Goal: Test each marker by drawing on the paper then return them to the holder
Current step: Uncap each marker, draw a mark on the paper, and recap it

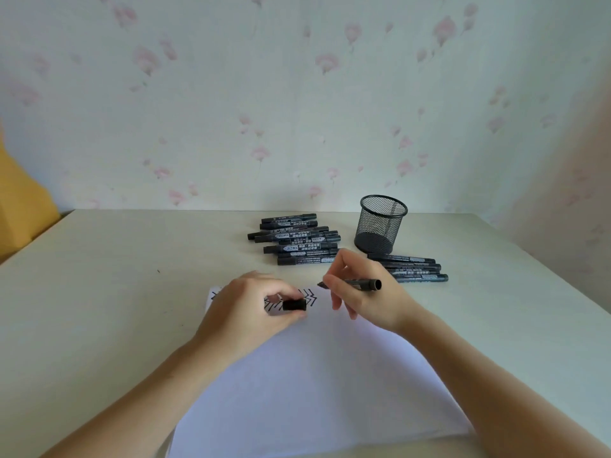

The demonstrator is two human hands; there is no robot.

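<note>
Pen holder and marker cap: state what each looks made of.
Pen holder: looks like black metal wire mesh with a matte finish; the wall shows through its fine grid. Marker cap in the left hand: probably moulded black plastic, smooth and dull.

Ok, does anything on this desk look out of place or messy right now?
Only mildly. The mesh holder stands empty while markers lie loose in two piles, one left of it and one in front. A small dark speck marks the table. Nothing looks spilled or broken.
</note>
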